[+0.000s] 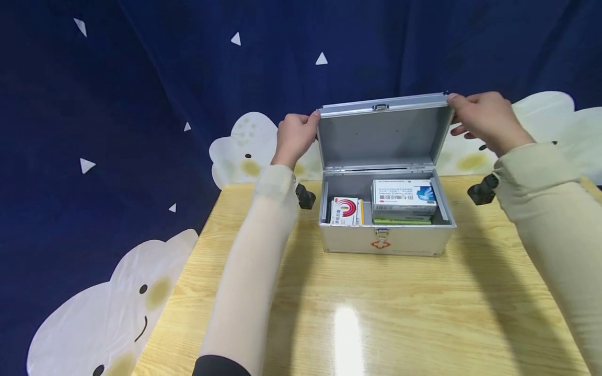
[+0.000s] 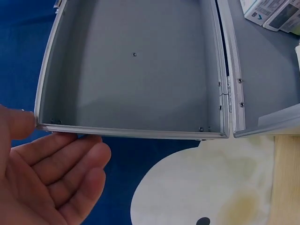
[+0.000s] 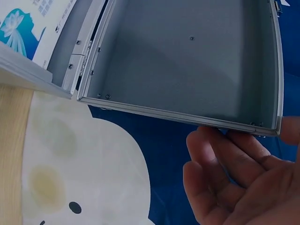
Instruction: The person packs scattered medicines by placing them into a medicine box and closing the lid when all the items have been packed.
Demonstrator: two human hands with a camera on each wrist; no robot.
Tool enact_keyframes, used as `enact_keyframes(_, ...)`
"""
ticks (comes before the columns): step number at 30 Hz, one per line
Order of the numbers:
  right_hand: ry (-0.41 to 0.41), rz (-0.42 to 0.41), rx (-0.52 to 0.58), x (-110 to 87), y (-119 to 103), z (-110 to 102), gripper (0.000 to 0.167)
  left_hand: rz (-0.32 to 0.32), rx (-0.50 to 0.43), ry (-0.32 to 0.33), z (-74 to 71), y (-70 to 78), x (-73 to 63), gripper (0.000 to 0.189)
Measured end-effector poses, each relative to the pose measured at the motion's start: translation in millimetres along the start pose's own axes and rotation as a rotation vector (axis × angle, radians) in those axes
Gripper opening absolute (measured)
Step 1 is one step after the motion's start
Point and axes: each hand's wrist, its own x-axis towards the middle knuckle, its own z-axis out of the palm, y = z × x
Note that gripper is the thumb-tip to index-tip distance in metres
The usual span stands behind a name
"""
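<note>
A silver first-aid case [image 1: 348,239] with a red cross under its latch sits on the table, its lid [image 1: 385,136] raised. My left hand [image 1: 295,137] pinches the lid's front left corner between thumb and fingers. At the opposite front corner my right hand [image 1: 489,117] grips the lid the same way. Both wrist views show the thumb at the rim and the fingers curled behind it. Inside the case, a white medicine box with a red arc [image 1: 345,210] stands at the left. A white and blue medicine box [image 1: 404,192] lies atop a stack on the right.
The wooden table [image 1: 400,303] stretches toward me, with a bright reflection on it. A dark blue curtain [image 1: 282,73] with white triangles and cloud figures [image 1: 244,141] hangs right behind the case. Black wrist mounts [image 1: 483,190] stick out beside both sleeves.
</note>
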Motion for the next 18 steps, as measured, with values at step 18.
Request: enact_keyframes(18,-0.055,0.041,0.050,-18.5,1,-3,0.088,0.040,-0.048,0.023,1.3,-2.6,-21.0,0.054)
